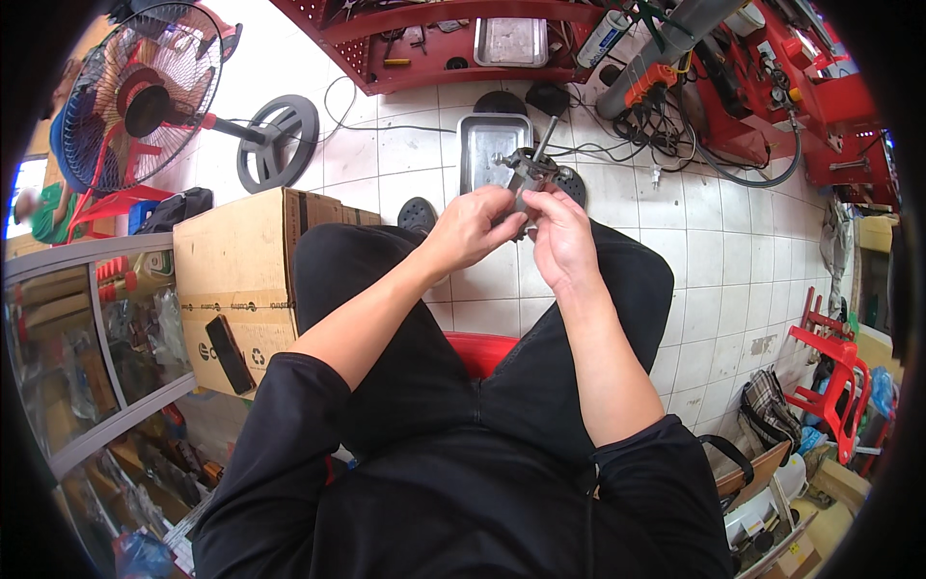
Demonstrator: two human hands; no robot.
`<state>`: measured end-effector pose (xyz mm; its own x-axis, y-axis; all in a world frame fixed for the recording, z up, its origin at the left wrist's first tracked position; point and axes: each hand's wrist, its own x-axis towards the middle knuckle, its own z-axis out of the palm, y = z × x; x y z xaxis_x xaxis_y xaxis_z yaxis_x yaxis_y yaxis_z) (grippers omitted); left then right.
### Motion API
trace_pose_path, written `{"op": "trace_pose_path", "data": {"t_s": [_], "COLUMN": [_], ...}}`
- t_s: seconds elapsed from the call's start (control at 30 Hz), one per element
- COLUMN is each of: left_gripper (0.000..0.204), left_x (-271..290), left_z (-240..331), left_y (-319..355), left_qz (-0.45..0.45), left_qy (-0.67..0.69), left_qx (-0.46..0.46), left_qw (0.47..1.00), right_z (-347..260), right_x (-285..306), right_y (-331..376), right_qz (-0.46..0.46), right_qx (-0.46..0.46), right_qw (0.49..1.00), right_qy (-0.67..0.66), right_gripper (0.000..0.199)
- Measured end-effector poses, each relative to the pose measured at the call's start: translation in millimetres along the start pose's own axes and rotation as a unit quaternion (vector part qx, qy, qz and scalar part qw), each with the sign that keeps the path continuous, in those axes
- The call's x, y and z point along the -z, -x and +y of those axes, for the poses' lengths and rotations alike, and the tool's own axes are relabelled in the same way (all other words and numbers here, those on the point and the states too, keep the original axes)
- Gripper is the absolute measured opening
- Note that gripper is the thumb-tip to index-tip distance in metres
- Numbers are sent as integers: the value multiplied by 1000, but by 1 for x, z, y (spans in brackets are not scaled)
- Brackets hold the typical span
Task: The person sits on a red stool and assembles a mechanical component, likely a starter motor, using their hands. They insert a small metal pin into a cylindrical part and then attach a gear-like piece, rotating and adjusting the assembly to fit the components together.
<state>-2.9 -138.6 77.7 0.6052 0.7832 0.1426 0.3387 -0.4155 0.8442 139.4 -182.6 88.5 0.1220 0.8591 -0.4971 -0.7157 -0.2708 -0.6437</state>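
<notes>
Between my knees I hold up a dark grey metal machine part (529, 176) with a thin silvery rod (549, 137) sticking up from its far side; its exact kind I cannot make out. My left hand (470, 228) grips it from the left, fingers curled and thumb pointing to its near end. From the right, my right hand (562, 239) has thumb and fingers closed on the same part. The fingers hide much of its lower half. Just beyond, a shallow metal tray (470, 154) lies on the floor, partly covered by the part.
A cardboard box (231, 251) with a black phone (228, 354) on it stands at my left. Behind it is a standing fan (145, 111). Ahead is a red tool rack (434, 72); cables (661, 135) trail across the tiles. A red plastic stool (839, 386) is at the right.
</notes>
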Motion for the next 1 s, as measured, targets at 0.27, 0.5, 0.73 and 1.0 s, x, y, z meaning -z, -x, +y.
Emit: {"op": "trace_pose_path", "data": {"t_s": [0.27, 0.5, 0.73, 1.0], "left_gripper": [25, 27, 28, 32], "left_x": [0, 2, 6, 8], "left_z": [2, 3, 11, 12], "left_y": [0, 0, -2, -4], "left_qz": [4, -1, -17, -52], "left_qy": [12, 30, 68, 119], "left_qx": [5, 29, 57, 128], "left_qw": [1000, 999, 996, 983], "right_z": [1, -2, -7, -1], "right_x": [5, 0, -1, 9], "right_y": [-1, 2, 4, -6], "right_qz": [-57, -51, -58, -42], "right_qx": [-23, -13, -19, -30], "right_qw": [995, 995, 996, 998], "right_qy": [-79, -80, -73, -46], "right_gripper": [23, 21, 23, 21]}}
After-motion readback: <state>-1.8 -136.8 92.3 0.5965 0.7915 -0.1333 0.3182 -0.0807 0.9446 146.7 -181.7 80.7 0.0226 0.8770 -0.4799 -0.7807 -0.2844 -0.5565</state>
